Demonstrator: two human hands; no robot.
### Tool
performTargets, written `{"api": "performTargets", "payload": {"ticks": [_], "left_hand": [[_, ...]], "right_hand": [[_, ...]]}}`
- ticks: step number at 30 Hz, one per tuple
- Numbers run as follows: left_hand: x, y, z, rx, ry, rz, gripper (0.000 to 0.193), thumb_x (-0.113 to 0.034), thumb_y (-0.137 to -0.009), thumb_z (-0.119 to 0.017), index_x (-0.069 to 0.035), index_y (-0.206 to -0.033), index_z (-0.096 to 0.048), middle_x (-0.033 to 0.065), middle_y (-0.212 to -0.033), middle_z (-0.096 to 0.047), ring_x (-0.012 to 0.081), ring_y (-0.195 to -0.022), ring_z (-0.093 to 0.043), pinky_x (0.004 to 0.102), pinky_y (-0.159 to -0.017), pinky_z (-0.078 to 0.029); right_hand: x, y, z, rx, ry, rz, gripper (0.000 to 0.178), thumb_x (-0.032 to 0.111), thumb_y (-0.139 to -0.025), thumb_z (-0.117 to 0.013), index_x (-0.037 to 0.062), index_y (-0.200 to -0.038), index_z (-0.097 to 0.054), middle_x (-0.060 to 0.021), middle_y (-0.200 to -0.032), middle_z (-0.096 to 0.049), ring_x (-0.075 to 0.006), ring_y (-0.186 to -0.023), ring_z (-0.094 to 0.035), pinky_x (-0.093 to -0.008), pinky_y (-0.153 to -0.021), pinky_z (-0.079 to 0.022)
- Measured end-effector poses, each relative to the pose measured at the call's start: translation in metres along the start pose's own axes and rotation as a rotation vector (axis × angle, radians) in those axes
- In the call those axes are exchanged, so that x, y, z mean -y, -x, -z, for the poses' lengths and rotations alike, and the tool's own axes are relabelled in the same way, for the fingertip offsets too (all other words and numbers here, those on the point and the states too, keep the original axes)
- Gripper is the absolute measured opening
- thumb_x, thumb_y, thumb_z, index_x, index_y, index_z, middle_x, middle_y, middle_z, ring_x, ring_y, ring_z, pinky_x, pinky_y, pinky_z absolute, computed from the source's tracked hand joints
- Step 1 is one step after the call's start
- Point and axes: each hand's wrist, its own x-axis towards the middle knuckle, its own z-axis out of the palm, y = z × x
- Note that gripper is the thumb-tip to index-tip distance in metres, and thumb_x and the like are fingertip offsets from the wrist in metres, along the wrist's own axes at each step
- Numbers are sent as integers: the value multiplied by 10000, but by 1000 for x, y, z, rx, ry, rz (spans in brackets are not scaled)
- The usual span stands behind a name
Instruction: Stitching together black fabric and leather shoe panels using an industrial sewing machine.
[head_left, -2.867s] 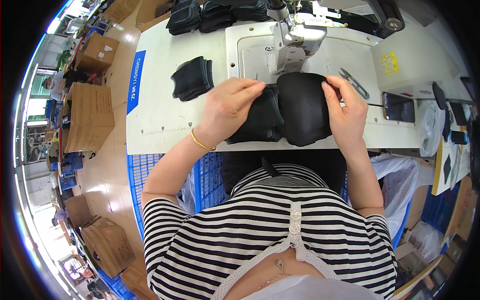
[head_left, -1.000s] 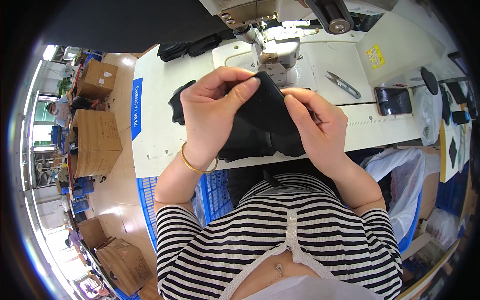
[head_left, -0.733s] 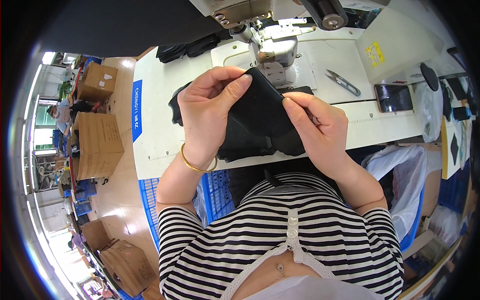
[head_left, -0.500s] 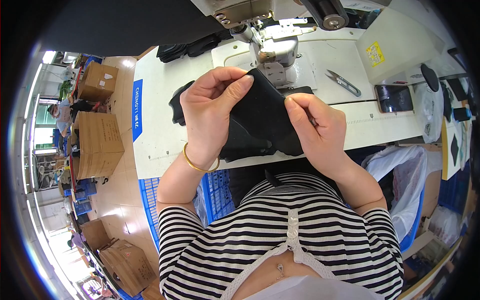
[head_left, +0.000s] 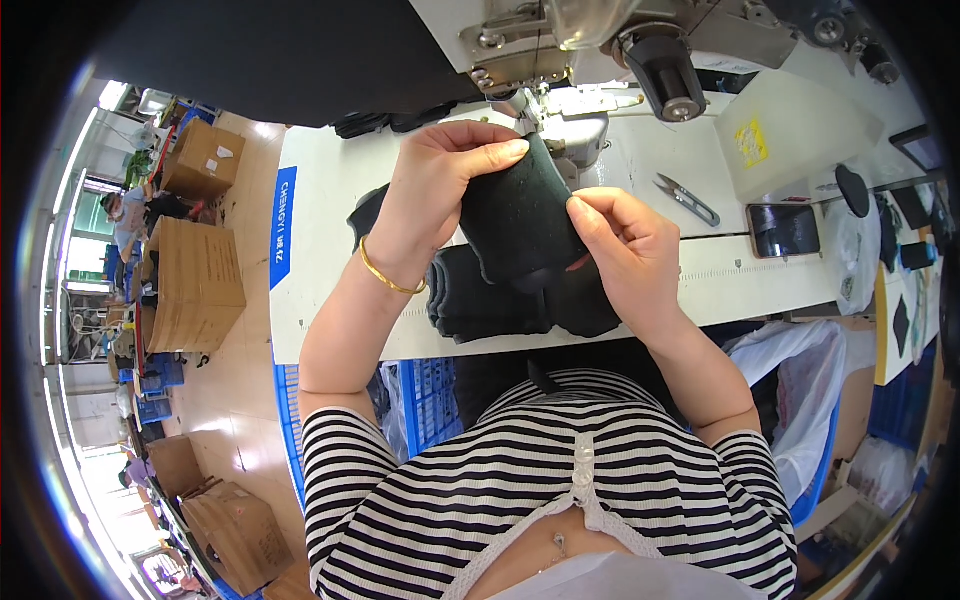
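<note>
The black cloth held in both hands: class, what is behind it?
A dark cloth pile on the white table shows below the held cloth; part of the sewing machine shows past its top. What lies directly behind is covered.

Left fingers (head_left: 492, 157) hide part of the black fabric (head_left: 520, 215).

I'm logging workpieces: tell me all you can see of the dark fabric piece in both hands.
The dark fabric piece looks soft and matte, near-black with a faint green cast. It is a panel with gently curved edges, held up at a tilt in front of the sewing machine. The left hand pinches it near the top; the right hand pinches its right edge. Whether its lower end touches the dark stack below is unclear.
</note>
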Motion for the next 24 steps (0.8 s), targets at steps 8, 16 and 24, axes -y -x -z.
{"api": "performTargets", "payload": {"ticks": [8,16,24], "left_hand": [[-12,-21,-4,-4,-36,7,113,25,-784,-746,33,-891,-711,97,-851,-707,149,-771,-656,257,-746,-523],[-18,-30,3,46,-94,46,159,61,-768,-749,25,-879,-641,122,-877,-697,180,-834,-674,282,-824,-521],[-14,-33,8,41,-117,52,164,47,-788,-732,17,-927,-651,104,-897,-696,164,-861,-663,272,-838,-504]], "right_hand": [[-2,-12,-1,-55,-56,7,201,159,-959,-603,-27,-982,-676,-4,-716,-642,-29,-643,-568,-219,-562,-526],[-5,-12,-3,-56,-101,21,194,149,-958,-607,-30,-980,-678,-6,-709,-645,-31,-632,-573,-217,-557,-525],[-6,-11,-5,-48,-88,-2,197,149,-959,-603,-30,-992,-676,-15,-725,-657,-38,-646,-589,-221,-567,-532]]}}
